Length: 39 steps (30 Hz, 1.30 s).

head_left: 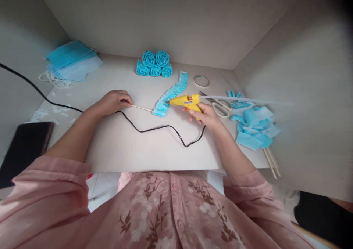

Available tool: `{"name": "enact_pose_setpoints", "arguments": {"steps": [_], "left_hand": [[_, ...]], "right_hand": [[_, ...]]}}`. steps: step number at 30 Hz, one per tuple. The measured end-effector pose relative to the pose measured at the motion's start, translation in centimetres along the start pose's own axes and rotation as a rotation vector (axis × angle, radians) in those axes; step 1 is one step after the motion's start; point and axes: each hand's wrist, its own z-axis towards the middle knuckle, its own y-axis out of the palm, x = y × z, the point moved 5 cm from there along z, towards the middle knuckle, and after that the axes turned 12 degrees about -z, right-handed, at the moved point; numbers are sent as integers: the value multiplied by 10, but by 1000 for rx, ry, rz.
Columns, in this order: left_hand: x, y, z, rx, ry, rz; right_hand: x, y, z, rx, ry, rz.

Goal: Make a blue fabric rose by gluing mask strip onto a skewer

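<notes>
A thin wooden stick (142, 108) is pinched in the left hand (113, 102), its far tip touching a pleated blue strip (172, 93) laid mid-tabletop (124, 146). A yellow glue gun (186, 101) is gripped by the right hand (206, 116), nozzle at the strip. Scissors (220, 105) lie just right.

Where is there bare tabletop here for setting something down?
Bare: the near strip between the black cord and the table edge; also between the left hand and the rosettes. Crowded: right of the right hand, with scissors and blue scraps.
</notes>
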Motion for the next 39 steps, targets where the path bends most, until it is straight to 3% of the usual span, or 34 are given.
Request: {"name": "enact_pose_setpoints", "arguments": {"steps": [7, 14, 20, 27, 33, 39], "left_hand": [[2, 0, 0, 2, -1, 4], [2, 0, 0, -8, -11, -2], [3, 0, 0, 0, -14, -7], [4, 0, 0, 5, -4, -2], [3, 0, 0, 4, 6, -3], [2, 0, 1, 6, 6, -10]], "right_hand": [[1, 4, 2, -74, 15, -138], [0, -1, 0, -30, 21, -16], [2, 6, 2, -84, 19, -107], [-1, 0, 1, 5, 28, -14], [2, 11, 7, -19, 17, -133], [0, -4, 2, 17, 44, -73]]}}
